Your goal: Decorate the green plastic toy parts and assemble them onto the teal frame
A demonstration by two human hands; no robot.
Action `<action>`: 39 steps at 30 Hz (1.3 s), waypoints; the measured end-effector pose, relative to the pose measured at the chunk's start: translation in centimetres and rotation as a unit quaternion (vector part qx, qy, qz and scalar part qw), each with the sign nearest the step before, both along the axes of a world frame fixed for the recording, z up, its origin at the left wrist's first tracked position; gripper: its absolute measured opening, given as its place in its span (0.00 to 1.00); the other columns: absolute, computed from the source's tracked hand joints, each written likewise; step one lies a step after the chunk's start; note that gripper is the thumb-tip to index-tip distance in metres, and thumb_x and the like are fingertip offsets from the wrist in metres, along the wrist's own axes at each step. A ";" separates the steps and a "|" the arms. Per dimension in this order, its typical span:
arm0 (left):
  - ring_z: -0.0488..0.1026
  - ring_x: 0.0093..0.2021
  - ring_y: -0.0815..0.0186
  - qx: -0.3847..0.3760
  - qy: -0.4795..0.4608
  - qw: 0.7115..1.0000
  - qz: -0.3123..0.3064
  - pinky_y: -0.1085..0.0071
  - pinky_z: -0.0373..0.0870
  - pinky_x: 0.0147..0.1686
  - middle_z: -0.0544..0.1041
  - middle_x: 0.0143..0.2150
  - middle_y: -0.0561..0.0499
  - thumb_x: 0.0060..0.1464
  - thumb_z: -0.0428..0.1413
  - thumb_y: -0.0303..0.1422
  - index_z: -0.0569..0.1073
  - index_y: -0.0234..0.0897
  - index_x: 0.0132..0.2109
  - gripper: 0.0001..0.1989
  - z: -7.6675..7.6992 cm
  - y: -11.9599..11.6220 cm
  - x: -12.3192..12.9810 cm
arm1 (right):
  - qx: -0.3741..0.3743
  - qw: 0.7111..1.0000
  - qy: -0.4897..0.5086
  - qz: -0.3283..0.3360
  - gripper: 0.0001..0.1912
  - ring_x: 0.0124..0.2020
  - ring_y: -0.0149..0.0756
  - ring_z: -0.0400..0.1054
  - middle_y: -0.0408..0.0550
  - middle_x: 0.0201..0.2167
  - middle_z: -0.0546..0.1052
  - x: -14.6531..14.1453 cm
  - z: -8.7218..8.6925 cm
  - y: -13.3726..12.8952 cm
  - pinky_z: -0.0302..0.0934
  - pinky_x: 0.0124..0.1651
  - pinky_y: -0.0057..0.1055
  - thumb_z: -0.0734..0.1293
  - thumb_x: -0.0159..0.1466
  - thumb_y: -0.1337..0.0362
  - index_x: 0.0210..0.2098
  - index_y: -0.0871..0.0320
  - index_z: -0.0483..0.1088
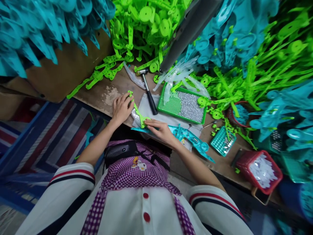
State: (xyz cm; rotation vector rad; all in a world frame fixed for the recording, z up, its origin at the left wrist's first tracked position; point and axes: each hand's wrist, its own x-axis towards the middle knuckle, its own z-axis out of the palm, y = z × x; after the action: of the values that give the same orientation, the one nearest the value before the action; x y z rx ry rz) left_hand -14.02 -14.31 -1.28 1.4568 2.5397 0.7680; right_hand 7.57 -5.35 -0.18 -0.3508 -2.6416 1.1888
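Note:
A lime-green plastic part [137, 112], long and narrow with wider ends, lies slanted between my two hands at the front edge of the workbench. My left hand [123, 108] is bent over its upper end, fingers closed on it. Thumb and fingers of my right hand [160, 130] grip its lower end. Just left of the part shows something shiny and clear, partly covered by my left hand. Flat turquoise plastic parts [187, 133] lie under and beside my right wrist. A hammer [149, 96] with a black handle rests on a pale sheet beyond my hands.
A green tray [160, 107] of small metal pieces stands behind my right hand. Farther right are a small teal tray [215, 143] and a red container [246, 166] of clear pieces. Green parts [146, 29] and turquoise parts [49, 29] are heaped behind; a dark post [188, 32] slants down.

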 end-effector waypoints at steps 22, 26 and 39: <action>0.67 0.63 0.54 -0.002 -0.015 1.000 0.010 0.53 0.54 0.65 0.69 0.65 0.43 0.61 0.49 0.35 0.73 0.40 0.56 0.19 -0.1 -0.9 2.7 | 0.256 0.964 0.061 -0.021 0.17 0.54 0.41 0.74 0.53 0.50 0.80 3.0 -1.4 -2.4 0.57 0.65 0.51 0.61 0.67 0.68 0.53 0.55 0.72; 0.66 0.63 0.54 0.005 -0.013 1.000 0.016 0.52 0.53 0.65 0.69 0.64 0.43 0.61 0.48 0.36 0.73 0.41 0.55 0.18 -0.3 -0.8 2.6 | 0.249 0.936 0.171 -0.183 0.20 0.60 0.44 0.69 0.51 0.56 0.76 1.7 2.8 2.0 0.58 0.65 0.55 0.62 0.68 0.62 0.60 0.47 0.65; 0.70 0.58 0.53 0.025 0.019 0.999 0.013 0.53 0.55 0.62 0.71 0.62 0.44 0.60 0.49 0.38 0.74 0.44 0.55 0.18 -0.8 -1.0 2.5 | -0.139 0.895 0.291 -0.308 0.31 0.32 0.35 0.75 0.43 0.27 0.72 -6.2 6.4 16.0 0.72 0.34 0.36 0.59 0.61 0.36 0.41 0.57 0.73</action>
State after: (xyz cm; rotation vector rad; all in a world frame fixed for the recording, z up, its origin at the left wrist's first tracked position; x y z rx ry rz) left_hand -11.52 -15.32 -2.12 1.4691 2.5913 0.8212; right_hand 1.36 10.67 6.26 -0.6896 -1.6659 1.1967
